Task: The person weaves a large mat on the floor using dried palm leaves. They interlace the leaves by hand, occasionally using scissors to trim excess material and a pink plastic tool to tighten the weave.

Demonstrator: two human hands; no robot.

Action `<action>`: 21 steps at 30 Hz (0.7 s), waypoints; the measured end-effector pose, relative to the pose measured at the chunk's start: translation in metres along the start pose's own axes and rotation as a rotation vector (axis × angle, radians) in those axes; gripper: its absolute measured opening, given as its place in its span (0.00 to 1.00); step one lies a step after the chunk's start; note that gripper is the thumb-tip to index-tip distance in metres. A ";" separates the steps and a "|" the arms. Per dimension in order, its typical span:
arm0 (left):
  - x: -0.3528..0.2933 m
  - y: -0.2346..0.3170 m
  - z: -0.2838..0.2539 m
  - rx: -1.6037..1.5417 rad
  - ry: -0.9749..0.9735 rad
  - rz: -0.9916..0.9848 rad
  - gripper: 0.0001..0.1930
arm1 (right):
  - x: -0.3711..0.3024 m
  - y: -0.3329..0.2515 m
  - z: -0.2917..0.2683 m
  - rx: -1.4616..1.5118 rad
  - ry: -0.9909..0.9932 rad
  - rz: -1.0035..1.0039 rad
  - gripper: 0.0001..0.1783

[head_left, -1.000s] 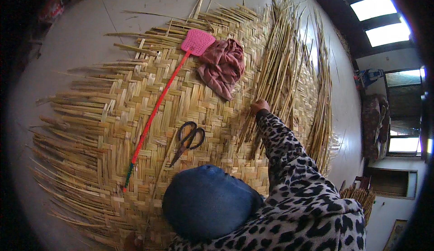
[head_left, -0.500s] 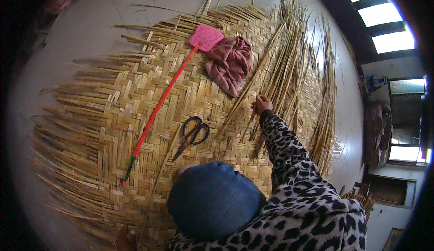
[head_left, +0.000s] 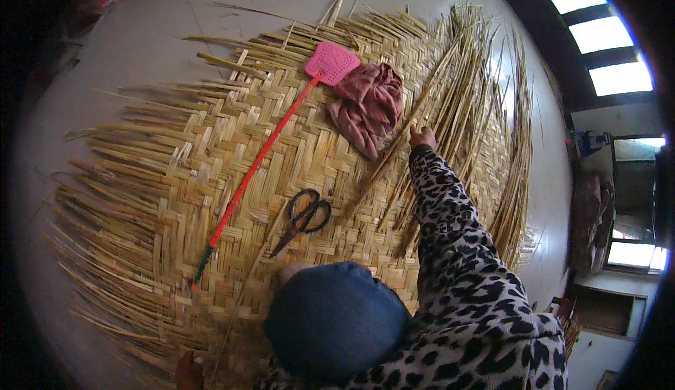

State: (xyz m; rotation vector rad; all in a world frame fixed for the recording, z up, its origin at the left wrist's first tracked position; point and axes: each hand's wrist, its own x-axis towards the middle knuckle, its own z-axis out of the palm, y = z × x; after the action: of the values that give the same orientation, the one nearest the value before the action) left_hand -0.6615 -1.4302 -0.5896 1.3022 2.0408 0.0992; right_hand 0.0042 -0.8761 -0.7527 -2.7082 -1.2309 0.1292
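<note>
A large mat [head_left: 211, 193] woven from flat, straw-coloured strips lies on the floor, its loose ends fanning out at the left. My right hand [head_left: 423, 138] reaches over its right half, fingers closed around one of the long dry strips [head_left: 450, 119] lying loose there. At the lower left edge, beside the mat's woven part, my left hand [head_left: 188, 372] is partly cut off and dim; its fingers do not show clearly. Dark-handled scissors [head_left: 302, 218] rest on the mat in front of my bent knee [head_left: 337, 320] in blue cloth.
A pink fly swatter [head_left: 332, 64] with a red handle lies across the mat, touching a crumpled reddish-brown cloth [head_left: 369, 105]. Grey floor [head_left: 140, 46] surrounds the mat. At the far right are a wall and a window [head_left: 636, 200].
My right hand has moved a little farther forward along the loose strips. The whole view has shifted slightly; the scissors, swatter and cloth stay in place on the mat.
</note>
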 end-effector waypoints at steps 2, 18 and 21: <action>0.003 -0.004 0.001 0.058 -0.039 -0.014 0.22 | 0.044 0.002 0.023 0.093 -0.185 0.098 0.29; 0.024 0.028 -0.009 0.098 -0.063 0.009 0.24 | -0.210 -0.113 -0.065 1.438 -0.853 -0.041 0.12; 0.019 0.046 -0.021 0.048 0.004 0.040 0.22 | -0.253 -0.100 -0.044 1.381 -1.199 0.407 0.11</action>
State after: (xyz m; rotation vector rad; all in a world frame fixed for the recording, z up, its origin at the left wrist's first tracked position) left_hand -0.6435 -1.3855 -0.5647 1.3736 2.0326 0.0713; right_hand -0.2295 -1.0071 -0.6879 -1.3828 -0.2618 1.9326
